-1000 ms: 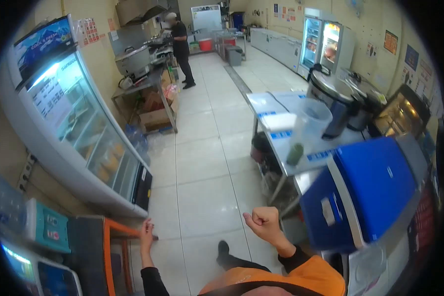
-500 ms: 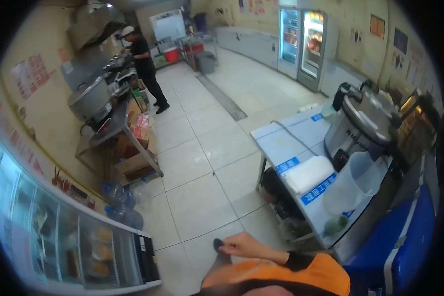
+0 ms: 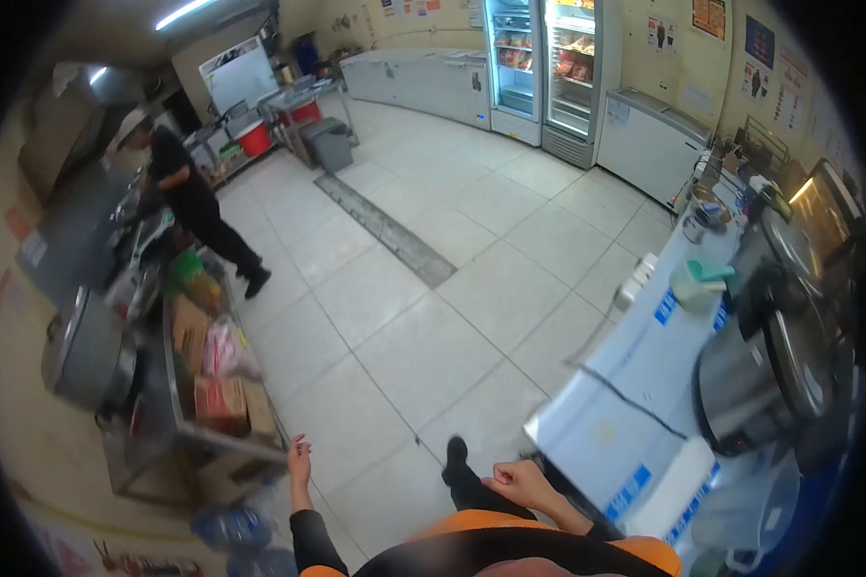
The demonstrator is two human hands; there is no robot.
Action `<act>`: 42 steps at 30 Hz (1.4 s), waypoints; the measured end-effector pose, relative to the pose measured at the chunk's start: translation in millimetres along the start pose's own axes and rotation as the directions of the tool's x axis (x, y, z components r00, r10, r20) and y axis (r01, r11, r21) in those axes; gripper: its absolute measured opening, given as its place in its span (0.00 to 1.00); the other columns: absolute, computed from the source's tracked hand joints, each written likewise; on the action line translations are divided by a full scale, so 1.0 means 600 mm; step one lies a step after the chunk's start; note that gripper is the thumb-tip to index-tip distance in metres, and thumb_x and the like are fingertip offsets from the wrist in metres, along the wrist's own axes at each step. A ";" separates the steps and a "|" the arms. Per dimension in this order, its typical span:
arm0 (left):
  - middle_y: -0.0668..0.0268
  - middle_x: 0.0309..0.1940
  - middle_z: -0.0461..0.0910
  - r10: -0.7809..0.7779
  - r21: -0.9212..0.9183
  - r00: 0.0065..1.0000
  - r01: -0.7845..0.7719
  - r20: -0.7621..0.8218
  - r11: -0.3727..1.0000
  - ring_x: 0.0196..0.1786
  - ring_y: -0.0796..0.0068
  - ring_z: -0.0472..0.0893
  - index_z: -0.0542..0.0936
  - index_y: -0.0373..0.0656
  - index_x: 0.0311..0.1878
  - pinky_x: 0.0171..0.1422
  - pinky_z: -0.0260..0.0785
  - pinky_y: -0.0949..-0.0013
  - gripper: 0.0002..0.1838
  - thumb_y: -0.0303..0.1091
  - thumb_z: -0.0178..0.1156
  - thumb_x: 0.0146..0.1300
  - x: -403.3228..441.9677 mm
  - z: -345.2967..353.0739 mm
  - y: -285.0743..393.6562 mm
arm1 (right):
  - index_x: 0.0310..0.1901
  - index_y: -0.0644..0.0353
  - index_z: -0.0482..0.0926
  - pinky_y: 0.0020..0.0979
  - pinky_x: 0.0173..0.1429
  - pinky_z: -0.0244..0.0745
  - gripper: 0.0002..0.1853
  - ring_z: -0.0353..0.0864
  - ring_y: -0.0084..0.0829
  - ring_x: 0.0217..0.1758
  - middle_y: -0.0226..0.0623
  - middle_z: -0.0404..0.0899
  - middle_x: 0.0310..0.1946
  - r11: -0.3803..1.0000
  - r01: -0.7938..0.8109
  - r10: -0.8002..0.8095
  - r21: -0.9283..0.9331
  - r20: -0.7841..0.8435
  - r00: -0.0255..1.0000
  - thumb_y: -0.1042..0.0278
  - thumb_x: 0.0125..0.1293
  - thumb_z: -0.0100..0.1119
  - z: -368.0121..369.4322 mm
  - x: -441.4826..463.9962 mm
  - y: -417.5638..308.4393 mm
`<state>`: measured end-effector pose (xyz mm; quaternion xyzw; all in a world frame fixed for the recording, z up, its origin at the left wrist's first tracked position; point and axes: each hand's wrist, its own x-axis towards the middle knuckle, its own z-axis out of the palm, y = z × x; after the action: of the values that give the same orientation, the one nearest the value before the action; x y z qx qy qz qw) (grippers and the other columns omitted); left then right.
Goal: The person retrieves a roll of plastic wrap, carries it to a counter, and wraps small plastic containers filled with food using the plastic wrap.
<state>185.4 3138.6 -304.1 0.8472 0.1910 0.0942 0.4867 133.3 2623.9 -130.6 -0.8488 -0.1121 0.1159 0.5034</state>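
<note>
My left hand (image 3: pixel 300 462) hangs over the floor beside the metal work table (image 3: pixel 194 418) on the left, fingers loosely bent and apart, with nothing in it. My right hand (image 3: pixel 522 483) is curled into a loose fist in front of my body, close to the near corner of the right-hand table (image 3: pixel 601 438). Nothing shows in that fist. On the right table stand a large pressure cooker (image 3: pixel 741 385), a clear plastic jug (image 3: pixel 755 514), a folded white cloth (image 3: pixel 674 486) and a pale green scoop (image 3: pixel 702 279).
A co-worker (image 3: pixel 197 197) in dark clothes stands at the stove counter on the left. A large pot (image 3: pixel 87 351) sits nearer on that side. Boxes (image 3: pixel 221 402) fill the shelf below. Water bottles (image 3: pixel 231 527) stand on the floor. Lit fridges (image 3: pixel 570 82) and a chest freezer (image 3: pixel 649 149) line the back.
I have moved forward between the tables, and the view has tilted. My left hand has come into view. The glass-door fridge at lower left has left the view.
</note>
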 end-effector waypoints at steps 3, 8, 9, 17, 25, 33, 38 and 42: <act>0.60 0.38 0.79 -0.154 -0.217 0.965 0.200 0.212 0.955 0.38 0.69 0.79 0.72 0.42 0.55 0.43 0.71 0.66 0.16 0.38 0.50 0.68 0.177 0.127 0.043 | 0.18 0.62 0.63 0.32 0.22 0.56 0.22 0.55 0.34 0.16 0.39 0.60 0.12 1.000 0.016 -0.014 0.017 -0.102 0.995 0.60 0.59 0.62 -0.067 0.276 0.035; 0.58 0.42 0.79 -0.549 0.494 0.694 0.311 0.466 0.812 0.43 0.63 0.78 0.73 0.41 0.54 0.47 0.69 0.63 0.18 0.42 0.48 0.68 0.296 0.282 0.038 | 0.19 0.62 0.63 0.31 0.23 0.57 0.22 0.53 0.33 0.17 0.39 0.59 0.13 0.993 0.113 -0.100 0.042 -0.240 0.966 0.60 0.59 0.62 -0.184 0.735 0.031; 0.58 0.42 0.79 -0.590 0.531 0.650 0.321 0.479 0.785 0.44 0.63 0.77 0.73 0.41 0.54 0.48 0.69 0.62 0.18 0.42 0.47 0.68 0.338 0.317 0.050 | 0.19 0.62 0.63 0.31 0.23 0.57 0.22 0.53 0.33 0.17 0.39 0.59 0.13 0.994 0.100 -0.087 0.042 -0.242 0.966 0.60 0.59 0.62 -0.206 0.822 0.033; 0.54 0.48 0.77 -0.675 0.614 0.566 0.337 0.474 0.714 0.52 0.57 0.74 0.74 0.39 0.54 0.56 0.65 0.60 0.22 0.47 0.45 0.68 0.881 0.566 0.160 | 0.27 0.65 0.78 0.44 0.38 0.70 0.20 0.77 0.51 0.33 0.52 0.77 0.26 0.947 -0.305 0.275 -0.106 -0.227 0.934 0.52 0.60 0.56 -0.254 1.432 0.448; 0.50 0.54 0.75 -0.185 0.501 0.783 -0.180 0.594 0.846 0.61 0.51 0.71 0.75 0.37 0.53 0.65 0.62 0.57 0.26 0.51 0.43 0.68 1.667 0.916 0.399 | 0.35 0.62 0.77 0.44 0.39 0.71 0.14 0.77 0.45 0.33 0.48 0.79 0.30 0.471 -0.875 0.866 -0.114 -0.131 0.483 0.58 0.56 0.58 -0.505 1.653 0.726; 0.63 0.33 0.77 -0.111 -0.601 0.966 0.233 0.233 0.764 0.38 0.76 0.77 0.75 0.39 0.41 0.43 0.70 0.74 0.15 0.42 0.47 0.71 2.346 1.274 0.735 | 0.44 0.60 0.77 0.46 0.45 0.72 0.16 0.77 0.46 0.40 0.48 0.79 0.37 0.582 -0.744 0.773 -0.328 -0.061 0.632 0.63 0.54 0.57 -0.803 2.393 0.863; 0.60 0.45 0.78 -0.528 0.525 0.744 0.282 0.409 0.803 0.49 0.64 0.77 0.76 0.41 0.48 0.56 0.70 0.61 0.14 0.40 0.47 0.69 2.438 1.307 0.631 | 0.47 0.61 0.75 0.42 0.43 0.75 0.15 0.79 0.39 0.38 0.42 0.80 0.37 0.489 0.156 -0.144 -0.858 0.097 0.985 0.68 0.58 0.55 -0.983 3.182 1.052; 0.58 0.45 0.78 -0.703 0.607 0.621 0.422 0.348 0.673 0.50 0.61 0.77 0.77 0.43 0.48 0.56 0.69 0.60 0.14 0.40 0.48 0.68 2.629 1.291 0.629 | 0.42 0.59 0.73 0.24 0.33 0.71 0.08 0.77 0.23 0.31 0.31 0.77 0.30 0.979 0.118 -0.078 0.166 -0.228 0.970 0.67 0.68 0.45 -1.105 3.730 0.560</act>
<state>1975.0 3011.6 -414.7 0.8177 0.3215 -0.3686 0.3036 2484.9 2604.3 -305.0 -0.8013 -0.0868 0.0054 0.5919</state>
